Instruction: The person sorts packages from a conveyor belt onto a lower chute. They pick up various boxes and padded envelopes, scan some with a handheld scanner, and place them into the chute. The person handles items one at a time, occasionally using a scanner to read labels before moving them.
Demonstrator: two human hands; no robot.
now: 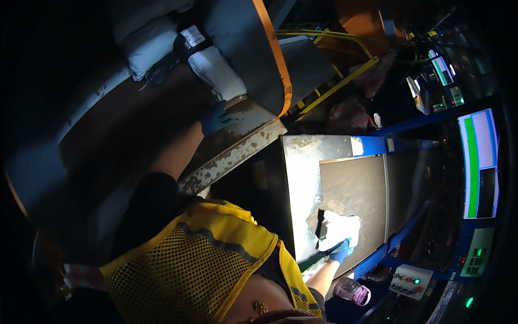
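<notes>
My left hand (pixel 215 119), in a blue glove, lies with its fingers apart at the rusty, worn metal edge (pixel 251 141) of a dark chute. Just above it in the picture is a white plastic-wrapped parcel (pixel 220 75). Beside that parcel are a black bag with a label (pixel 193 37) and a larger white plastic parcel (pixel 151 44). To the right, my right hand (pixel 342 250), also gloved in blue, grips the lower edge of a brightly lit white parcel (pixel 339 229) over a brown conveyor belt (pixel 356 182). Glare hides the parcel's details.
A bare metal border (pixel 301 178) and blue rails (pixel 408 227) frame the belt. A pink-tinted clear jug (pixel 352 290) and a push-button box (pixel 410 281) stand beyond my right hand. Farther right is a lit screen (pixel 479 162). Yellow railing (pixel 340 85) and an orange-edged panel (pixel 279 60) rise above.
</notes>
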